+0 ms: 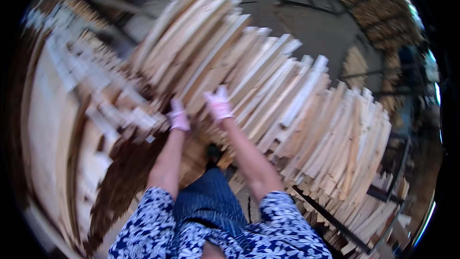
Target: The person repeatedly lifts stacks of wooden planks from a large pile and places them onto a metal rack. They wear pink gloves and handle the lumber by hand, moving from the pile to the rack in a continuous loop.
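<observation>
Both hands wear pale pink gloves and reach forward, smeared by motion. My left hand (178, 117) is at the near ends of some boards, its fingers pointing away from me; they look apart, and I see nothing held. A little farther right, my right hand (220, 105) is raised at the near end of a long row of wooden boards (211, 57), with thumb and fingers spread. Whether either glove touches the wood is unclear. The boards stand side by side on edge, slanting away from me to the upper right.
At the left stands another stack of timber with a broad pale board (50, 100). A dark metal bar (330, 216) runs under the boards at the lower right. Bundled wood (378, 9) is piled at the far right. A dark metal frame (306, 0) stands on the grey floor behind.
</observation>
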A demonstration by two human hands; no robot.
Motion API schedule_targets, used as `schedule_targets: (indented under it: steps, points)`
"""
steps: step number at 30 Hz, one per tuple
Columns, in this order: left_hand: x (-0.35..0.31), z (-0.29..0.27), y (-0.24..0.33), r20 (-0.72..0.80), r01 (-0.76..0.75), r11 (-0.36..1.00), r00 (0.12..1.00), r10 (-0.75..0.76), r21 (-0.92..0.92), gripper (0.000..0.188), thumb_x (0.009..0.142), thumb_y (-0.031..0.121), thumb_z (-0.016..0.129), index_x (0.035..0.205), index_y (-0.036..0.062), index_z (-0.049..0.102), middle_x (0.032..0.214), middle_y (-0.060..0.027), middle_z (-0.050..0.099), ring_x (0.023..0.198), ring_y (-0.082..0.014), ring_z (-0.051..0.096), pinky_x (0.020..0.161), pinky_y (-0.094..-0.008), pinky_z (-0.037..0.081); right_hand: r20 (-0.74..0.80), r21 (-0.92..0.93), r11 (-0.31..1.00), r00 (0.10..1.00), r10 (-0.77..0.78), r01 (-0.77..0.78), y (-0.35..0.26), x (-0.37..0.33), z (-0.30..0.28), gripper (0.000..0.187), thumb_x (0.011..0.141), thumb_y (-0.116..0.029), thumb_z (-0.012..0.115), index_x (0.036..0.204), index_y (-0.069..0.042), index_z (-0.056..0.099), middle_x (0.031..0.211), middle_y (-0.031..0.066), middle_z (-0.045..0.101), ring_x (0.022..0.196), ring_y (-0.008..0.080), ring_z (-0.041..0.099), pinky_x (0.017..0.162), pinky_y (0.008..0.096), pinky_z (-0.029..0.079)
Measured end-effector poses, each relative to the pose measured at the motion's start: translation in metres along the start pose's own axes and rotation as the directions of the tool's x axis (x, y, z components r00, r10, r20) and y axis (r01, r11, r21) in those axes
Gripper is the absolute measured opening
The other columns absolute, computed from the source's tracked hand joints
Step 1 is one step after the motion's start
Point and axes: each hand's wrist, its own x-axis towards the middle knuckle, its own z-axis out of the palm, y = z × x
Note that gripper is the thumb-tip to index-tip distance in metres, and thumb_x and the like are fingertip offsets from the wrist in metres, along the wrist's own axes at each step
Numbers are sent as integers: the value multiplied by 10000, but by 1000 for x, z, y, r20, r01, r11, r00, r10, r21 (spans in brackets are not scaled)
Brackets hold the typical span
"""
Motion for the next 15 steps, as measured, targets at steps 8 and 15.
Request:
schedule_targets:
  steps: [8,15]
  points:
    - [26,11,8,3,-46,979,999,47,199,1154,845,888,450,1652,122,148,1700,-100,205,1527,-315,266,1220,-519,256,-266,-191,964,955,131,-186,-8,47,17,1013,828,-610,710,1623,-169,263,1518,321,372,1404,536,393,1157,573,357]
    - [-72,45,23,160,-47,996,987,33,82,839,879,777,563,1470,202,408,1489,-93,441,1319,-326,465,1009,-601,429,-221,-104,986,970,106,-131,-25,12,-20,1083,802,-766,644,1641,-216,234,1614,351,223,1465,553,287,1176,570,314]
